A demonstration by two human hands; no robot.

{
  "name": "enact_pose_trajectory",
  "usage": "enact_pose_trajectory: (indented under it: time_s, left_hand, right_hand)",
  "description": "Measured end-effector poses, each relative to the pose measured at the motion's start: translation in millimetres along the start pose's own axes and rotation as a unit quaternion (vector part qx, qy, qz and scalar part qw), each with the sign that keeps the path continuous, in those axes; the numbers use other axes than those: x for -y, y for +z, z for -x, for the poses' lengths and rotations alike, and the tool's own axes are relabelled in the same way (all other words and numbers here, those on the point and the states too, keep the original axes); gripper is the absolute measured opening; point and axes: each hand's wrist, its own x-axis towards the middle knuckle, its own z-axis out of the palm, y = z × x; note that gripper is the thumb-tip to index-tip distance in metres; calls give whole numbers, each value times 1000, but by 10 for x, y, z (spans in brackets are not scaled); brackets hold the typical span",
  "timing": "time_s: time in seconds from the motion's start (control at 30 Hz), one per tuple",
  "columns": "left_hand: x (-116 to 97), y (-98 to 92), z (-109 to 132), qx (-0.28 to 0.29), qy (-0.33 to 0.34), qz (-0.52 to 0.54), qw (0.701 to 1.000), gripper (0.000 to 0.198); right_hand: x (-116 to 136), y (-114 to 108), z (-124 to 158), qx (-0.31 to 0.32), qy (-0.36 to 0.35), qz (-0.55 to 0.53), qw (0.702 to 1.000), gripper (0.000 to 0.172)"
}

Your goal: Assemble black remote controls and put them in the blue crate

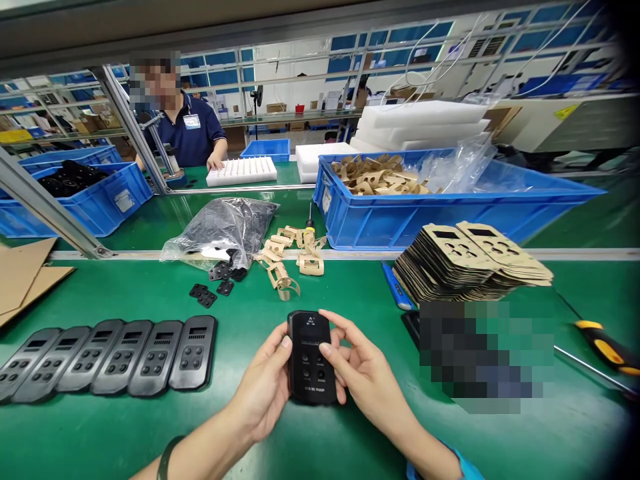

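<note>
Between my two hands is a black device cover (311, 363) with several round buttons, a dark window and white print. My left hand (267, 377) grips its left edge, thumb on the front. On the right side my right hand (357, 367) holds it too, with the thumb on the face near the upper buttons. To the left lies a row of several similar black covers (194, 353), button side up. Beyond my hands are loose black rubber button pads (203, 295) and curled tan paper pieces (311, 265).
A plastic bag (225, 223) lies behind the pads. Stacked tan-faced sheets (450, 260), a blue cutter (397, 287) and a screwdriver (607, 347) are at right. A blue bin (400, 217) stands behind. Across the bench a co-worker (193, 133) touches a white tray (243, 172).
</note>
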Motion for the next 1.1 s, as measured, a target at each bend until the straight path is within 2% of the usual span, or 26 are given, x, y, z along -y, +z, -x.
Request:
enact_pose_trajectory:
  time_s: [0.23, 0.33, 0.4, 0.5, 0.6, 0.73, 0.9, 0.97, 1.1]
  left_hand:
    - [6, 12, 33, 24, 39, -99, 994, 47]
    - [-2, 11, 28, 40, 53, -115, 991, 47]
    - [-9, 11, 25, 51, 52, -116, 991, 47]
    - [-16, 7, 25, 39, 26, -120, 992, 51]
    - [-15, 7, 30, 34, 9, -145, 989, 60]
    - [-14, 24, 37, 45, 61, -217, 973, 55]
    - [-5, 38, 36, 17, 81, -247, 965, 57]
    - [6, 49, 41, 50, 65, -230, 970, 66]
    - [-4, 81, 55, 131, 31, -188, 973, 96]
  right_hand:
    - [-11, 9, 0, -27, 9, 30, 999, 51]
    - [-28, -20, -12, -44, -20, 76, 996, 56]
    - [-31, -38, -18, -27, -26, 105, 994, 54]
    - [-17, -41, -9, 19, 19, 99, 995, 53]
    - [-5, -15, 15, 18, 24, 89, 996, 51]
    - [-28, 22, 29, 5, 11, 109, 994, 47]
    - [-37, 41, 31, 6, 12, 72, 997, 46]
    - [-18, 48, 41, -4, 7, 53, 999, 46]
    - [-9, 60, 53, -9, 2, 52, 999, 44]
